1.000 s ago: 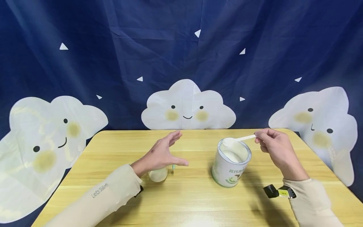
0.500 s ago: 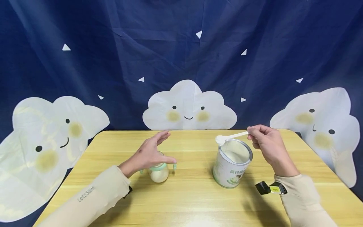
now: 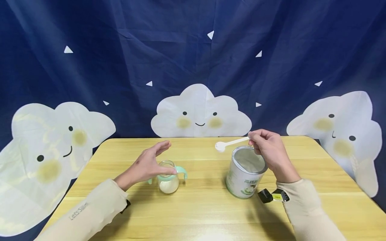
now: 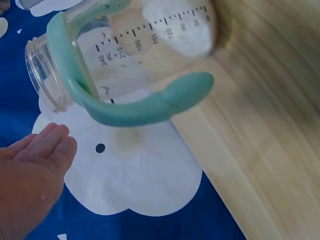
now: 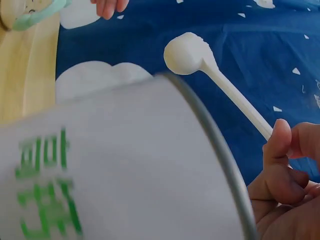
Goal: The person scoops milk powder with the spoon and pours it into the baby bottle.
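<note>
My right hand (image 3: 268,149) pinches the end of a white measuring scoop (image 3: 233,142) between thumb and fingers. White powder fills the scoop's bowl (image 5: 184,54), which hangs left of the open milk powder tin (image 3: 242,180). On the table to the left stands an uncapped baby bottle (image 3: 169,185) with mint-green handles (image 4: 132,112), scale marks and white powder (image 4: 177,30) at its bottom. With fingers extended and thumb apart, my left hand (image 3: 147,164) is beside the bottle, its thumb overlapping the neck in the head view. In the left wrist view a gap shows between fingers and bottle.
The wooden table (image 3: 199,211) has rounded far corners. Behind it hangs a dark blue curtain (image 3: 169,50) printed with white clouds. The tin's upright rim (image 5: 210,130) stands close to my right hand.
My right hand has carried the loaded scoop up out of the tin and leftward past its rim. My left hand has drawn left, uncovering more of the bottle.
</note>
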The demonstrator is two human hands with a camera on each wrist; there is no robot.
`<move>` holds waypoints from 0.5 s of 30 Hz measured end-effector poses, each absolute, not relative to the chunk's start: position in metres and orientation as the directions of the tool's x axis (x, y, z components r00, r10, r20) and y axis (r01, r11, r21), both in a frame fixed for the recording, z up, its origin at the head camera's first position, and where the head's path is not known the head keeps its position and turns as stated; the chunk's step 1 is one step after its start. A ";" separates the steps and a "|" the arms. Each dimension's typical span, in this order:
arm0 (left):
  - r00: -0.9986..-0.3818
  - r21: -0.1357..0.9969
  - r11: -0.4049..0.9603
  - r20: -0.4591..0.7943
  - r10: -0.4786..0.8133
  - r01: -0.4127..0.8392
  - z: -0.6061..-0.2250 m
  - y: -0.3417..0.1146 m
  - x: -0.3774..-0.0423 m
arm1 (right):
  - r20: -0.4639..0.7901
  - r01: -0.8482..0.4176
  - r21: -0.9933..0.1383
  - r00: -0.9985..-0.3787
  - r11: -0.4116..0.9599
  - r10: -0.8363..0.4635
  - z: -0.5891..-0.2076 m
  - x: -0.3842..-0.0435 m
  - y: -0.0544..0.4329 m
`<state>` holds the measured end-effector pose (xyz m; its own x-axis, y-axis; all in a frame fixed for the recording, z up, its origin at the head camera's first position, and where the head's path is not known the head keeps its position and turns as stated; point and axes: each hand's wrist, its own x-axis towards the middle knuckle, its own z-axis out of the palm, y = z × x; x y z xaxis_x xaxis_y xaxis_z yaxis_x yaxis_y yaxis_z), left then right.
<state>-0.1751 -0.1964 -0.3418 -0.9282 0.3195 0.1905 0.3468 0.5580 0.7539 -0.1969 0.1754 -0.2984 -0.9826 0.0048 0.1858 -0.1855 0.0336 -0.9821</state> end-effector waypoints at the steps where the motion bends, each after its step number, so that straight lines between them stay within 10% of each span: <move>1: -0.928 0.751 0.561 0.191 0.320 0.349 -0.342 -0.198 -0.175 | 0.181 -0.180 -0.983 -0.984 0.035 0.003 -0.298 -0.197 0.173; 15: -0.927 0.741 0.582 0.147 0.345 0.334 -0.360 -0.212 -0.169 | 0.151 -0.151 -0.989 -0.988 -0.001 -0.022 -0.294 -0.202 0.140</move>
